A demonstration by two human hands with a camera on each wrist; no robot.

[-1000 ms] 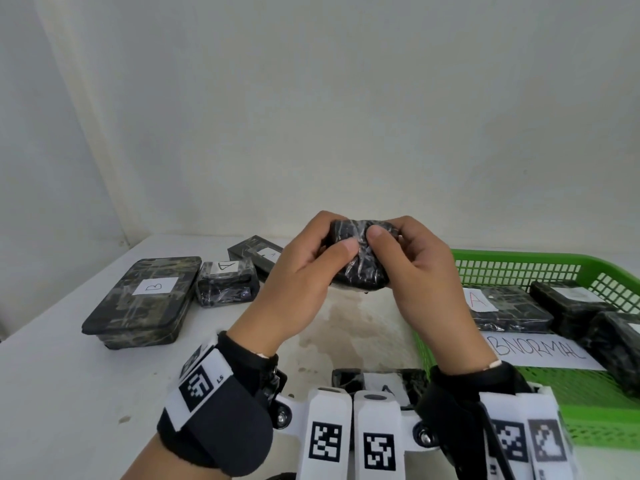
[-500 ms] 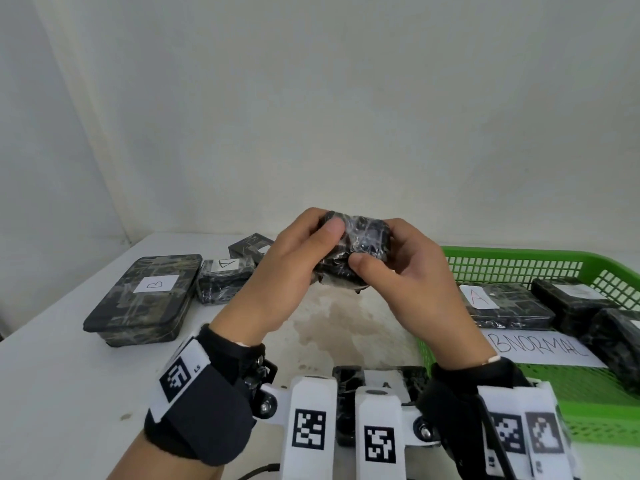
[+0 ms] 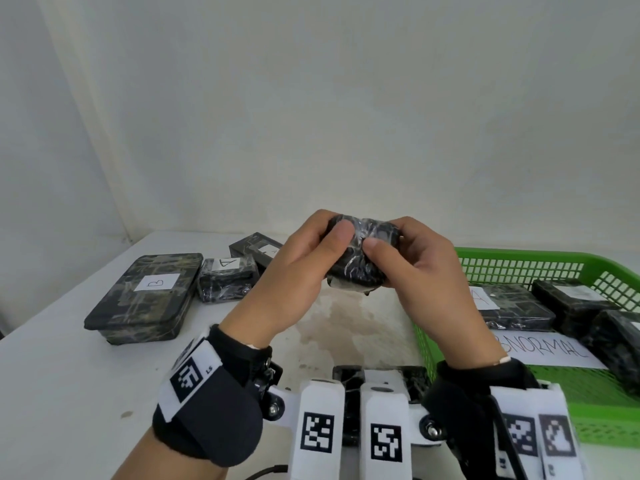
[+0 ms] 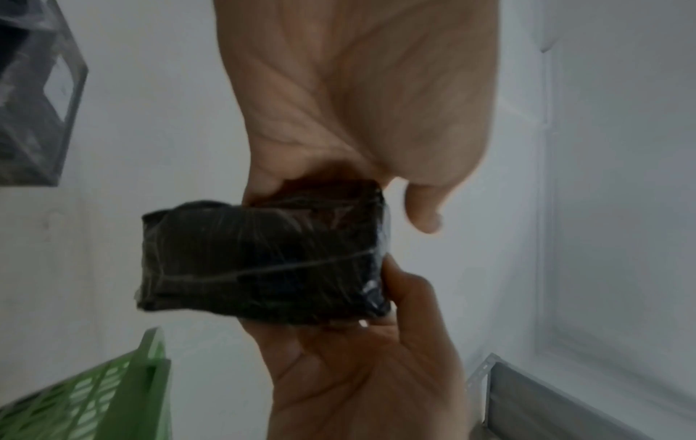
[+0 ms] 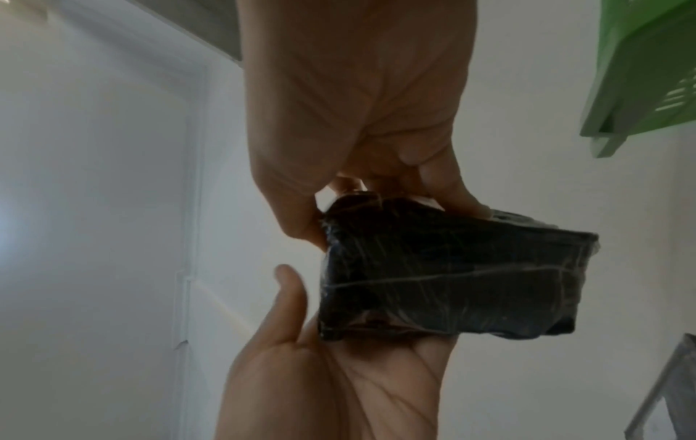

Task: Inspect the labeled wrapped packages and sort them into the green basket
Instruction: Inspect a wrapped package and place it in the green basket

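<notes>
A small black plastic-wrapped package (image 3: 360,268) is held up above the table between both hands. My left hand (image 3: 311,258) grips its left end with the thumb on top. My right hand (image 3: 412,261) grips its right end, thumb on the near face. No label shows on the faces turned to me. Both wrist views show the package (image 4: 263,262) (image 5: 452,274) pinched between the two hands. The green basket (image 3: 519,254) stands to the right and holds several wrapped packages, one marked A (image 3: 512,303), plus a paper reading ABNORMAL (image 3: 554,348).
On the white table (image 3: 69,375) to the left lie a flat package marked B (image 3: 145,296), a smaller one marked A (image 3: 227,278) and another labelled one (image 3: 258,249) behind it. One more dark package (image 3: 349,375) lies near me, under my wrists. A wall stands close behind.
The package has been turned a little between my fingers, and both thumbs have shifted on it. The hands stay at about the same height above the table.
</notes>
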